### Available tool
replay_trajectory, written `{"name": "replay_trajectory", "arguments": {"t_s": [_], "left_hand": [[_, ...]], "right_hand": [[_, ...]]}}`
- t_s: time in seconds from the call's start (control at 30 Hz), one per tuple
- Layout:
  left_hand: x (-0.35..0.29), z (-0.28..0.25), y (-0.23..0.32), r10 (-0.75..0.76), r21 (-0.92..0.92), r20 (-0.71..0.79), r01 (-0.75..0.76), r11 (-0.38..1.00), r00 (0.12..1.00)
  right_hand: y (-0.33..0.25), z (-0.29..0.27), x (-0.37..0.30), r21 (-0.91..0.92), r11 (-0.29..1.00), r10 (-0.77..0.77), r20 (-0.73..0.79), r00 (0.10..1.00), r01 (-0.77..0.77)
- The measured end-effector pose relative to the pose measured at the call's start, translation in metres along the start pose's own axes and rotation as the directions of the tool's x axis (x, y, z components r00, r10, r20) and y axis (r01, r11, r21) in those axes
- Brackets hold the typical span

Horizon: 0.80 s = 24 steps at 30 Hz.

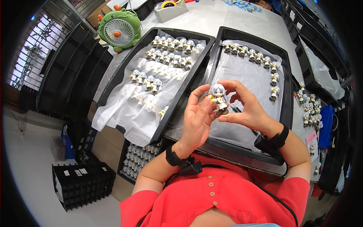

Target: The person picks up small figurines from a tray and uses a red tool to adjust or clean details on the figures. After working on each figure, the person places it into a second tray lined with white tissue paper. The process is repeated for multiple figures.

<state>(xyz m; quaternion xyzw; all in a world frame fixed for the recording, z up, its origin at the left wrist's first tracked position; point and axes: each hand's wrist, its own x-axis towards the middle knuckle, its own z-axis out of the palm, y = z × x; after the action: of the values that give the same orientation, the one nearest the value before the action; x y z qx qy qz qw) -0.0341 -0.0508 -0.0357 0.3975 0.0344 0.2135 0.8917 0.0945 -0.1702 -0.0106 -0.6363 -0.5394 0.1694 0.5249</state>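
Observation:
Between both hands, upright over the near left part of the right tray, is a small figurine point(218, 99) with silver-white hair, a white and yellow outfit and a dark base. My left hand point(197, 123) pinches it from the left with thumb and fingers. From the other side my right hand point(247, 108) curls round it, index finger by the head and thumb by the base. A slim dark object point(236, 108) shows inside the curl of the right hand; its kind is unclear. The right black tray point(289, 109) holds similar figurines point(258, 57) along its far and right sides, on white sheeting.
A left black tray point(130, 62) carries rows of figurines, some under thin sheeting. Beyond it stand a green fan point(120, 32) and a tape dispenser point(171, 12). More figurines point(312, 109) stand right, beside a blue pouch point(326, 126). Black crates point(83, 181) sit lower left.

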Motion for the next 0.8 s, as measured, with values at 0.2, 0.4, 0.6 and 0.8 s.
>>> {"name": "replay_trajectory", "arguments": {"t_s": [0.2,0.4,0.6,0.8], "left_hand": [[0.0002,0.0002,-0.0004,0.006,0.029,-0.015,-0.006,1.000,1.000],[0.0000,0.0007,-0.0005,0.003,0.031,-0.025,-0.002,1.000,1.000],[0.0009,-0.0014,-0.0019,-0.011,0.034,-0.022,0.012,0.999,1.000],[0.0006,-0.0005,-0.0022,-0.005,0.071,-0.011,0.006,0.997,1.000]], "right_hand": [[-0.0015,-0.0003,-0.0016,0.061,0.995,0.078,0.028,0.997,-0.079],[-0.0011,-0.0003,-0.0018,0.092,0.989,0.112,0.044,0.993,-0.115],[-0.0021,-0.0009,-0.0017,0.034,0.998,0.057,0.030,0.998,-0.058],[-0.0018,-0.0002,-0.0011,-0.020,0.999,0.035,0.022,0.999,-0.035]]}}
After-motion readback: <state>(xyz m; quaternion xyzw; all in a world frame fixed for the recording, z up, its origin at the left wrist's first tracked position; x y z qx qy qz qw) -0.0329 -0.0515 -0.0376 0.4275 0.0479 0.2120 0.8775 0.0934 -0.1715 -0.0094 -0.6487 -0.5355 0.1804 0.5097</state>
